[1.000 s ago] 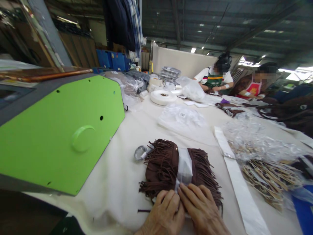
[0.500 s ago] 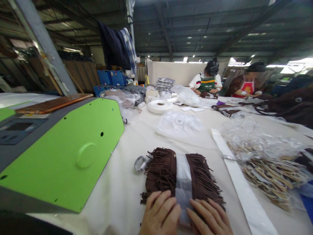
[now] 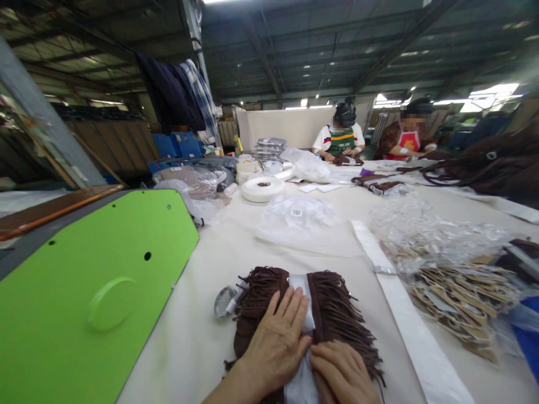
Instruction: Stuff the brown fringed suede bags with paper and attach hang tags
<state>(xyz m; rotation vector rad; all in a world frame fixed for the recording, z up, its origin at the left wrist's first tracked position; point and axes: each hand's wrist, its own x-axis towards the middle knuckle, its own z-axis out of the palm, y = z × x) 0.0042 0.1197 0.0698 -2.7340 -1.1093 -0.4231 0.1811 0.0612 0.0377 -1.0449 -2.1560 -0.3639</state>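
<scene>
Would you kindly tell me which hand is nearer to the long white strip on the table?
Right. The right hand is at the brown fringed piece, to the left of the long white strip; the left hand lies farther left, across the pale band.

One machine with lime-green side panel [image 3: 122, 252], left. One white roll [image 3: 252, 194], lying flat behind a translucent plastic bag [image 3: 275, 220] with barcode label [image 3: 296, 212]. Blue bins [image 3: 188, 145]; plaid garment [image 3: 199, 92], hanging. Two co-workers, one in green apron [image 3: 340, 145], one in red apron [image 3: 408, 141].
</scene>
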